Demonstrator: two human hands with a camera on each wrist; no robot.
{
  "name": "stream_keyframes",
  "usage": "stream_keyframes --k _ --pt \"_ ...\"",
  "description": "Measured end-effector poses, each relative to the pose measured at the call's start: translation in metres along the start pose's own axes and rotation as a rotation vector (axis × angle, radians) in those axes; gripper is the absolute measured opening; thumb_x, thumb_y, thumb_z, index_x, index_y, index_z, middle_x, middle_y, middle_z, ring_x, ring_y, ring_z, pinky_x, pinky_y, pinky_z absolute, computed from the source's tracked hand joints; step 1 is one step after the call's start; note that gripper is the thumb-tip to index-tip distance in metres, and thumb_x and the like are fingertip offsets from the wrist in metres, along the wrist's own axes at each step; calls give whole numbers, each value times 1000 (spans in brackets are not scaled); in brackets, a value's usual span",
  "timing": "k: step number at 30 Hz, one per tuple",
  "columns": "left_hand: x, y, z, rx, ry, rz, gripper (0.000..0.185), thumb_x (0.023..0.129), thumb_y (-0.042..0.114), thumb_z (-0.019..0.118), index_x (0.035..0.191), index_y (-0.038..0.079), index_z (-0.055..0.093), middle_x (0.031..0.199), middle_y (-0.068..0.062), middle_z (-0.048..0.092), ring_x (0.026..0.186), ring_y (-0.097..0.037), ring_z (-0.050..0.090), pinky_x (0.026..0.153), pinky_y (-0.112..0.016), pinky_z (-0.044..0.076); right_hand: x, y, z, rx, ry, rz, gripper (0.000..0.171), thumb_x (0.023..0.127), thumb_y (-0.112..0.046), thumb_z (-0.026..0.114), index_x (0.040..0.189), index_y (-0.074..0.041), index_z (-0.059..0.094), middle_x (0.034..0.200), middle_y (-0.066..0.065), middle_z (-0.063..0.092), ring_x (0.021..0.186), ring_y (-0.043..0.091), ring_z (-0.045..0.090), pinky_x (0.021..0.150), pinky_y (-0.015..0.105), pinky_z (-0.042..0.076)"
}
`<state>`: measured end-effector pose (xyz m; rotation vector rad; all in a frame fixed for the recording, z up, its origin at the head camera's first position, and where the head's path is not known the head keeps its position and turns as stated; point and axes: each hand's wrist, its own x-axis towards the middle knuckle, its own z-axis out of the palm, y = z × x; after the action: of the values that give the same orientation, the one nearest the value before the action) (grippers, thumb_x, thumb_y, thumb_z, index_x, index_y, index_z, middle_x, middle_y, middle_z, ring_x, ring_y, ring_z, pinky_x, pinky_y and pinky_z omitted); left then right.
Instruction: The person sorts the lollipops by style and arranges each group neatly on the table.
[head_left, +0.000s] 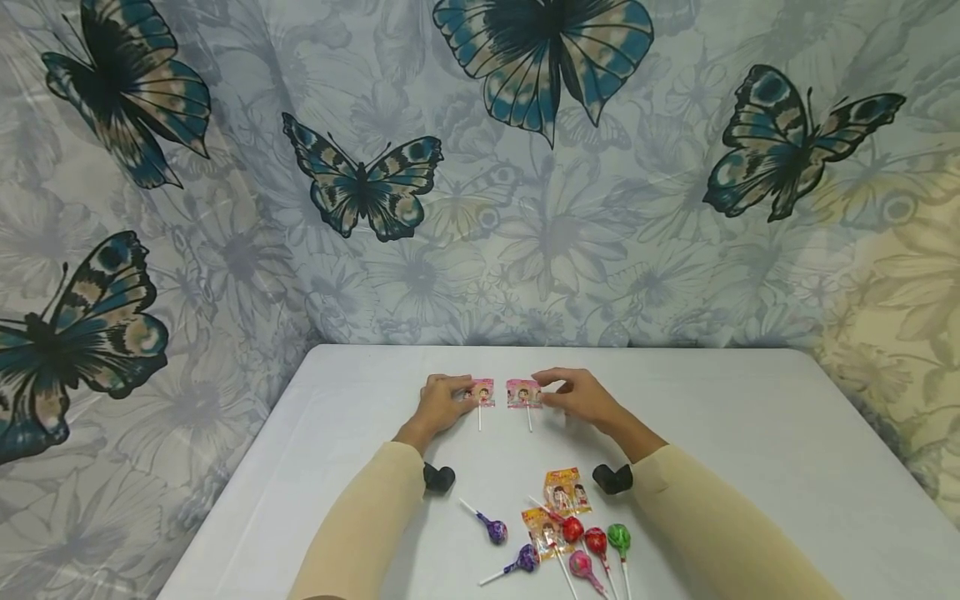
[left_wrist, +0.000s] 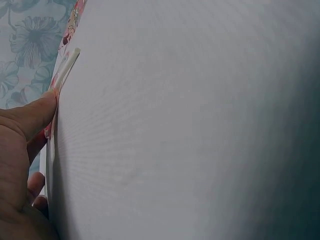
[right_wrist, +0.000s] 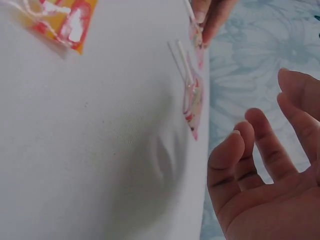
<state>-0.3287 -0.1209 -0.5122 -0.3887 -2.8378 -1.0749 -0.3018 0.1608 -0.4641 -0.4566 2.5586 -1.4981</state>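
Observation:
Near the back of the white table, my left hand (head_left: 442, 404) pinches the edge of a flat lollipop (head_left: 484, 392) in a pink wrapper. In the left wrist view the thumb lies against that wrapper beside its white stick (left_wrist: 67, 67). A second pink-wrapped lollipop (head_left: 522, 393) lies just to its right, stick toward me. My right hand (head_left: 581, 398) is beside this one. The right wrist view shows that hand's fingers (right_wrist: 272, 150) spread and loosely bent, apart from the wrapper (right_wrist: 196, 102).
Nearer me on the table (head_left: 360, 383) lie two orange-wrapped lollipops (head_left: 567, 490), two purple ball lollipops (head_left: 496, 532), and red (head_left: 596, 541), pink (head_left: 580, 564) and green (head_left: 618, 536) ones. Butterfly-printed cloth (head_left: 555, 225) hangs behind the table.

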Motion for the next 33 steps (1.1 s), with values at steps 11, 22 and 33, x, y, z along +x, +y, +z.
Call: stream_keyframes --k 11,22,33 --pt "2 -1 0 -19 1 2 38 85 22 75 121 12 69 130 3 59 124 -27 39 105 -51 23 -30 2 -6 20 -106 -98 40 89 -13 70 127 -4 62 113 16 64 90 28 58 62 40 51" --pt "1 0 0 3 -10 -21 39 85 22 76 122 13 68 131 2 59 127 -28 37 106 -51 22 -58 6 -7 1 -203 -153 40 90 -14 69 128 -2 60 108 15 65 91 24 59 70 36 48" --pt "3 -3 2 17 -8 -14 38 85 23 75 122 14 69 131 3 59 126 -26 38 105 -51 23 -77 13 -3 7 -264 -152 48 86 -16 73 130 -2 58 106 11 65 89 25 58 69 32 48"
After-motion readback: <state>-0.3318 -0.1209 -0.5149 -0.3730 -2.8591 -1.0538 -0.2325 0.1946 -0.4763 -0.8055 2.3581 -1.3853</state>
